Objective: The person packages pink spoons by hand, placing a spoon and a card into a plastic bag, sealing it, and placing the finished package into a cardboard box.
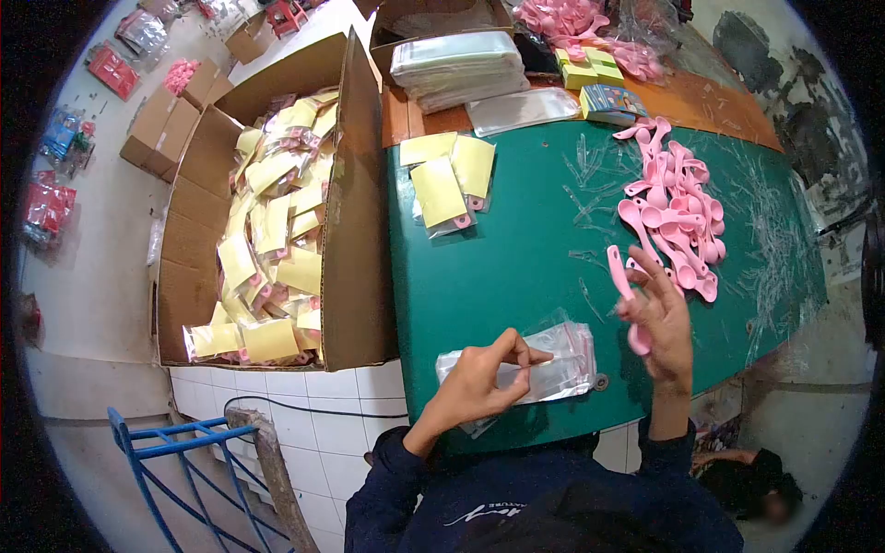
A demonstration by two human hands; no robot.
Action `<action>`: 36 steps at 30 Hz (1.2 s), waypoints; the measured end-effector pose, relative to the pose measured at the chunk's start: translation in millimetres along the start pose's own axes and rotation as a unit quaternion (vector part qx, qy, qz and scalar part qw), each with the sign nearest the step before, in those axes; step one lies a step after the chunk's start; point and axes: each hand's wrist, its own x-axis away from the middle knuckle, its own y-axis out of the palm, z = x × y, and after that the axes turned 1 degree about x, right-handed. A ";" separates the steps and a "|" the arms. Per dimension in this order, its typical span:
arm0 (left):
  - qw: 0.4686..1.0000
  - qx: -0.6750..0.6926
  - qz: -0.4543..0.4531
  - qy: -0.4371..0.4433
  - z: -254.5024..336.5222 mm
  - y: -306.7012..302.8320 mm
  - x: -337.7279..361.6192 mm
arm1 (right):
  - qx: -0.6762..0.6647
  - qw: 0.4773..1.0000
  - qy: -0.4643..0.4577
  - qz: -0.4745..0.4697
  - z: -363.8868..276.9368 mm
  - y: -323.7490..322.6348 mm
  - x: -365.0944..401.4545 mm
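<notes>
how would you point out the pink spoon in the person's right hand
Start at the green table, with a heap of pink spoons on its right side. Just nearer the camera, the right hand grips one spoon: the only one held, not lying on the table.

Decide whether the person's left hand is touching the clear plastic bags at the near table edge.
Touching. The head view shows the left hand pinching the top of the clear plastic bags, with no gap visible.

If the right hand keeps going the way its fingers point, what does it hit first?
Probably the pile of pink spoons on the green table, just beyond the right hand, which holds a pink spoon. Its height above the table is unclear.
</notes>
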 end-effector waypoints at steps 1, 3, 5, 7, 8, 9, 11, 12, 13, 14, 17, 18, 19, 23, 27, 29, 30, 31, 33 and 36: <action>1.000 0.002 -0.013 -0.009 0.9 0.1 1.0 | 0.013 1.000 -0.018 0.005 1.2 8.6 1.2; 0.996 0.081 0.000 -0.035 3.3 1.0 4.5 | 0.016 0.997 -0.071 -0.025 6.3 10.0 -0.5; 0.993 0.101 0.012 -0.060 7.4 0.6 5.6 | -0.012 0.994 -0.103 -0.045 11.3 10.7 -1.6; 0.995 0.062 0.023 -0.081 11.6 0.6 3.6 | -0.041 0.989 -0.127 -0.068 15.2 16.2 2.5; 0.997 0.042 0.018 -0.067 6.0 2.9 3.5 | -0.083 0.986 -0.121 -0.084 16.0 19.5 5.3; 0.998 0.022 0.012 -0.053 -2.9 5.8 2.5 | -0.125 0.980 -0.116 -0.100 16.4 23.2 7.9; 0.999 -0.029 -0.006 -0.041 -10.5 8.0 3.3 | -0.126 0.977 -0.129 -0.111 15.7 30.6 11.3; 0.997 -0.060 -0.019 -0.044 -10.6 7.7 3.9 | -0.128 0.976 -0.129 -0.117 17.9 33.0 11.5; 0.994 -0.091 -0.032 -0.046 -10.7 7.5 4.4 | -0.131 0.975 -0.130 -0.123 20.8 34.5 11.5; 0.996 -0.078 -0.040 -0.023 -11.3 7.3 4.8 | -0.086 0.981 -0.134 -0.114 27.5 34.8 8.9; 0.998 0.006 -0.062 0.009 -11.4 2.6 9.4 | 0.366 0.896 -0.234 -0.090 33.0 19.8 3.9; 0.995 0.064 -0.071 -0.006 -8.2 -1.6 13.4 | 0.385 0.886 -0.250 -0.067 32.5 20.4 5.8; 0.989 0.123 -0.081 -0.022 -5.2 -5.1 16.9 | 0.401 0.886 -0.226 -0.063 26.8 20.2 6.7; 0.973 0.207 -0.023 -0.101 2.8 -12.1 23.6 | 0.341 0.926 -0.159 -0.011 13.6 16.3 12.2; 0.965 0.229 0.033 -0.125 -4.8 -4.0 18.0 | 0.174 0.973 -0.148 0.040 10.5 26.4 22.8; 0.962 0.234 0.041 -0.132 -5.8 -2.4 16.4 | 0.140 0.979 -0.143 0.039 4.2 36.2 27.4; 0.960 0.236 0.044 -0.141 -5.1 -2.1 16.3 | 0.142 0.980 -0.137 0.030 3.5 37.1 27.8; 0.958 0.238 0.048 -0.150 -3.6 -2.1 16.1 | 0.144 0.981 -0.130 0.019 3.1 37.9 27.9; 0.957 0.244 0.046 -0.154 -0.8 -2.8 15.6 | 0.160 0.980 -0.121 0.007 3.1 38.4 27.1; 0.956 0.252 0.039 -0.143 1.1 -4.2 14.4 | 0.211 0.969 -0.126 -0.005 2.8 35.3 24.3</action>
